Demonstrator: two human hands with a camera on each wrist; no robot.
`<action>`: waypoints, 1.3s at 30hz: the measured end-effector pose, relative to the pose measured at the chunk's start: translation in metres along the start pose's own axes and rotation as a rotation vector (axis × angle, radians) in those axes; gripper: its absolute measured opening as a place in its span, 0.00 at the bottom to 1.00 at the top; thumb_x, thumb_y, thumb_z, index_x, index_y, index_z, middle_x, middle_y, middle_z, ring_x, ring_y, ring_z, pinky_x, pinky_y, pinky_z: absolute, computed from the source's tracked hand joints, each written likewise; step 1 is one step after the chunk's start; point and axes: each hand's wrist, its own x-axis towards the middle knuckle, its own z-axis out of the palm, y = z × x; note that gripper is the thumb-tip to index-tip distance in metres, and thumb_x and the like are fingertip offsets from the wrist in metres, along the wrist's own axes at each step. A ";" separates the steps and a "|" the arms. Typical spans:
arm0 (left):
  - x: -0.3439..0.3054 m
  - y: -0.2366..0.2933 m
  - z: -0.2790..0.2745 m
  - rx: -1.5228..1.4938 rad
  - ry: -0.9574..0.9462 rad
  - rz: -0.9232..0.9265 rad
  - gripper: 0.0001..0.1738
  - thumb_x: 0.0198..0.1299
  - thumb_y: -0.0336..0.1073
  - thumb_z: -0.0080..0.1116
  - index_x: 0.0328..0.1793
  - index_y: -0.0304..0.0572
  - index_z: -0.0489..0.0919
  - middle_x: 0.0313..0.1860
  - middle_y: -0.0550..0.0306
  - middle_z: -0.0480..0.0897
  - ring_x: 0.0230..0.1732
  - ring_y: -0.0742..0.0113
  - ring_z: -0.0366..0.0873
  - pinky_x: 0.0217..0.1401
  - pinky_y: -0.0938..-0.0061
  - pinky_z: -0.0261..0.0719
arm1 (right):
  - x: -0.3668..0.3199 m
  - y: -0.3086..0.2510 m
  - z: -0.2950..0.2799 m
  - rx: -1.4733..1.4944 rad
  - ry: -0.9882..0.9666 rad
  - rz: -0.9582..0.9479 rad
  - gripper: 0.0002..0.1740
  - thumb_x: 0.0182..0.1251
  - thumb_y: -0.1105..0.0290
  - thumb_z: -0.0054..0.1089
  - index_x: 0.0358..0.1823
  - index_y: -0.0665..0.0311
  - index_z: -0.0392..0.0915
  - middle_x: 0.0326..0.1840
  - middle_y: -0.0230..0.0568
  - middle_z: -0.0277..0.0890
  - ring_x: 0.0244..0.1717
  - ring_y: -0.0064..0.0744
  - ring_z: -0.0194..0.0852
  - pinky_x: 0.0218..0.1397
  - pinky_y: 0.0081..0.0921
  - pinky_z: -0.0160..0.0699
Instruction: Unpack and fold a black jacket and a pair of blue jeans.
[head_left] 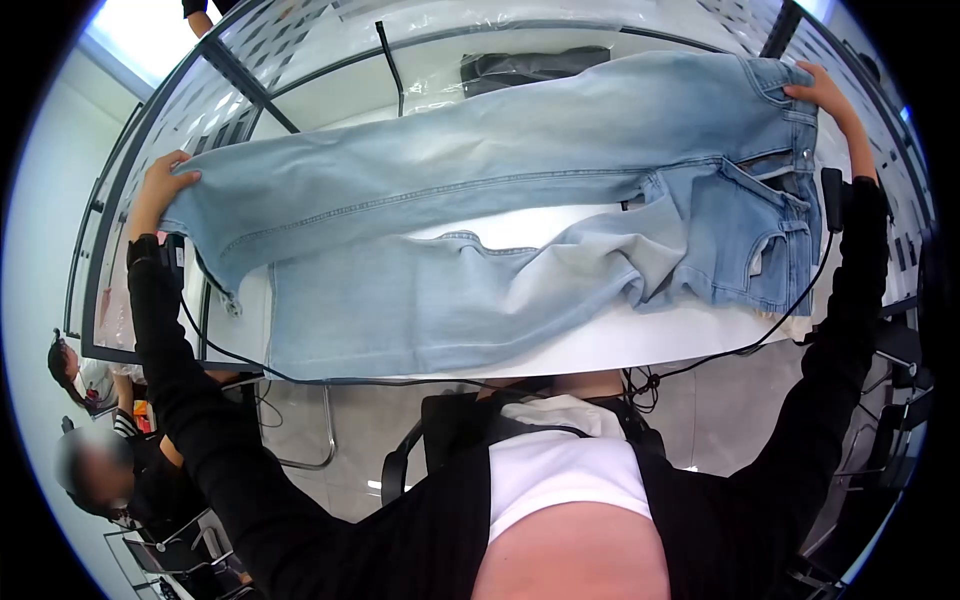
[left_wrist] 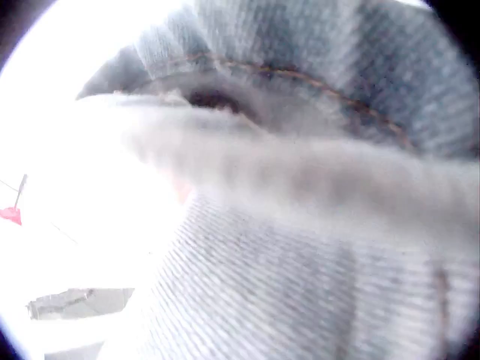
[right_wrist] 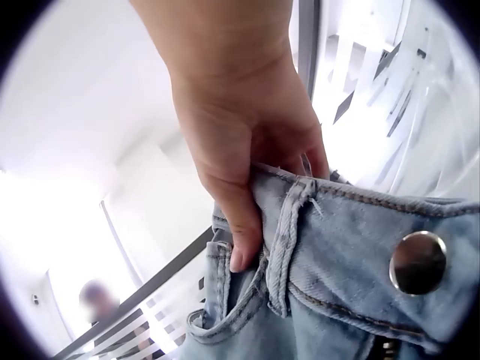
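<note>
Light blue jeans (head_left: 480, 140) stretch across the white table in the head view, legs to the left and waist to the right. The upper leg is lifted at its hem by my left hand (head_left: 157, 192), thumb over the denim. Close to the left wrist camera, denim (left_wrist: 247, 292) and its stitched hem fill the view, hiding that hand. My right hand (right_wrist: 240, 127) grips the waistband (right_wrist: 352, 202), thumb at the front pocket and fingers behind. A metal button (right_wrist: 418, 262) shows beside a belt loop (right_wrist: 289, 244). The lower leg (head_left: 380, 310) lies on the table with wrinkles near the thigh.
A dark folded item in clear plastic (head_left: 530, 68) lies behind the jeans. The white tabletop (head_left: 650, 335) shows along the front edge. Black cables (head_left: 400, 381) run from both wrists across the front. Other people (head_left: 100, 470) are at the lower left.
</note>
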 end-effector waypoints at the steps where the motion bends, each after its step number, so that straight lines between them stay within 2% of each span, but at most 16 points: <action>1: 0.004 -0.004 0.007 0.000 0.009 0.005 0.22 0.38 0.40 0.65 0.40 0.37 0.77 0.35 0.47 0.80 0.39 0.57 0.77 0.44 0.70 0.71 | 0.004 0.018 0.008 0.010 0.108 -0.025 0.26 0.44 0.52 0.66 0.38 0.63 0.73 0.33 0.34 0.72 0.38 0.26 0.69 0.45 0.23 0.64; 4: 0.015 -0.039 0.035 0.190 0.143 0.130 0.24 0.37 0.40 0.66 0.43 0.39 0.78 0.39 0.44 0.79 0.42 0.51 0.76 0.47 0.67 0.71 | 0.015 0.077 0.017 0.004 0.144 -0.023 0.24 0.43 0.56 0.67 0.38 0.65 0.74 0.35 0.35 0.73 0.38 0.26 0.69 0.45 0.24 0.65; 7: 0.013 -0.028 0.035 0.215 0.055 -0.005 0.25 0.38 0.40 0.65 0.46 0.42 0.78 0.43 0.44 0.78 0.47 0.48 0.74 0.50 0.66 0.70 | 0.008 0.097 0.027 0.089 0.158 -0.079 0.24 0.41 0.61 0.69 0.40 0.65 0.74 0.37 0.36 0.74 0.40 0.27 0.70 0.46 0.24 0.65; 10: 0.011 -0.020 0.039 0.300 0.052 0.020 0.25 0.39 0.40 0.64 0.48 0.43 0.77 0.43 0.46 0.78 0.46 0.48 0.74 0.49 0.65 0.70 | 0.006 0.095 0.027 0.019 0.078 0.175 0.27 0.38 0.66 0.70 0.43 0.65 0.74 0.41 0.39 0.75 0.44 0.31 0.71 0.49 0.25 0.66; 11: 0.011 -0.019 0.040 0.339 0.064 0.050 0.25 0.40 0.40 0.64 0.49 0.44 0.76 0.43 0.46 0.78 0.46 0.48 0.74 0.49 0.64 0.70 | 0.008 0.090 0.020 -0.013 -0.068 0.285 0.28 0.37 0.69 0.70 0.46 0.63 0.74 0.42 0.44 0.76 0.46 0.37 0.73 0.51 0.27 0.67; 14: 0.025 -0.039 0.060 0.365 0.241 0.101 0.26 0.41 0.39 0.63 0.50 0.45 0.74 0.42 0.46 0.78 0.45 0.48 0.74 0.47 0.62 0.70 | 0.013 0.102 0.045 -0.250 0.260 0.097 0.27 0.38 0.70 0.67 0.46 0.63 0.74 0.43 0.47 0.76 0.47 0.43 0.74 0.50 0.31 0.68; 16: 0.036 -0.035 0.054 0.232 0.366 0.078 0.20 0.46 0.33 0.59 0.49 0.44 0.73 0.43 0.47 0.78 0.45 0.47 0.74 0.46 0.61 0.70 | 0.021 0.104 0.048 -0.261 0.276 0.069 0.28 0.42 0.65 0.66 0.49 0.63 0.72 0.42 0.50 0.75 0.47 0.47 0.72 0.49 0.32 0.68; 20: 0.002 -0.021 0.022 0.408 0.658 0.148 0.13 0.48 0.26 0.53 0.43 0.41 0.70 0.38 0.48 0.76 0.41 0.47 0.73 0.41 0.62 0.71 | -0.009 0.078 0.030 -0.229 0.496 -0.112 0.25 0.50 0.67 0.61 0.51 0.63 0.69 0.47 0.49 0.73 0.50 0.45 0.71 0.51 0.29 0.67; 22: -0.034 -0.029 0.017 0.440 0.791 0.303 0.15 0.47 0.23 0.50 0.43 0.41 0.70 0.38 0.51 0.74 0.42 0.50 0.73 0.40 0.63 0.71 | -0.037 0.067 0.020 -0.158 0.539 -0.217 0.22 0.52 0.71 0.59 0.51 0.64 0.68 0.49 0.47 0.71 0.50 0.44 0.70 0.51 0.26 0.66; 24: -0.071 -0.045 0.024 0.510 0.615 0.202 0.17 0.44 0.19 0.49 0.43 0.40 0.70 0.39 0.53 0.74 0.44 0.53 0.72 0.41 0.66 0.71 | -0.064 0.068 0.014 -0.046 0.552 -0.369 0.21 0.53 0.75 0.57 0.50 0.66 0.67 0.51 0.45 0.69 0.49 0.44 0.68 0.52 0.23 0.64; 26: -0.123 -0.010 0.045 0.569 0.611 0.313 0.18 0.41 0.18 0.49 0.42 0.38 0.70 0.39 0.51 0.73 0.44 0.53 0.72 0.42 0.68 0.72 | -0.102 0.033 0.011 -0.101 0.454 -0.448 0.18 0.48 0.82 0.53 0.44 0.68 0.66 0.44 0.43 0.67 0.45 0.42 0.66 0.51 0.20 0.62; 28: -0.169 0.014 0.066 0.630 0.270 0.245 0.18 0.39 0.17 0.49 0.41 0.36 0.69 0.41 0.49 0.72 0.46 0.50 0.71 0.42 0.68 0.72 | -0.140 0.001 0.017 -0.150 0.339 -0.452 0.18 0.41 0.87 0.50 0.38 0.68 0.63 0.37 0.43 0.64 0.41 0.39 0.64 0.49 0.19 0.61; 30: -0.201 0.027 0.098 0.290 -0.047 0.100 0.18 0.37 0.16 0.48 0.39 0.35 0.69 0.44 0.48 0.71 0.46 0.49 0.70 0.44 0.65 0.71 | -0.169 -0.014 0.033 -0.076 0.245 -0.424 0.19 0.36 0.88 0.49 0.34 0.68 0.61 0.35 0.45 0.61 0.39 0.41 0.63 0.45 0.19 0.61; 32: -0.223 0.044 0.120 0.226 -0.087 0.280 0.17 0.36 0.17 0.49 0.37 0.35 0.68 0.43 0.47 0.70 0.43 0.47 0.69 0.44 0.61 0.68 | -0.190 -0.017 0.043 -0.182 0.106 -0.332 0.18 0.35 0.88 0.48 0.32 0.69 0.60 0.37 0.46 0.61 0.40 0.46 0.62 0.45 0.20 0.61; 34: -0.239 0.035 0.145 0.099 -0.199 0.180 0.16 0.35 0.19 0.51 0.35 0.36 0.66 0.42 0.47 0.69 0.40 0.46 0.68 0.43 0.59 0.67 | -0.205 -0.029 0.054 -0.199 0.063 -0.259 0.16 0.36 0.87 0.48 0.31 0.69 0.61 0.39 0.46 0.62 0.41 0.47 0.62 0.47 0.22 0.61; 39: -0.250 0.027 0.189 0.099 0.028 0.007 0.16 0.36 0.19 0.50 0.36 0.36 0.66 0.43 0.45 0.68 0.44 0.43 0.68 0.45 0.60 0.68 | -0.218 -0.026 0.078 -0.094 0.248 -0.250 0.19 0.40 0.87 0.47 0.38 0.69 0.62 0.41 0.45 0.60 0.39 0.48 0.62 0.42 0.24 0.64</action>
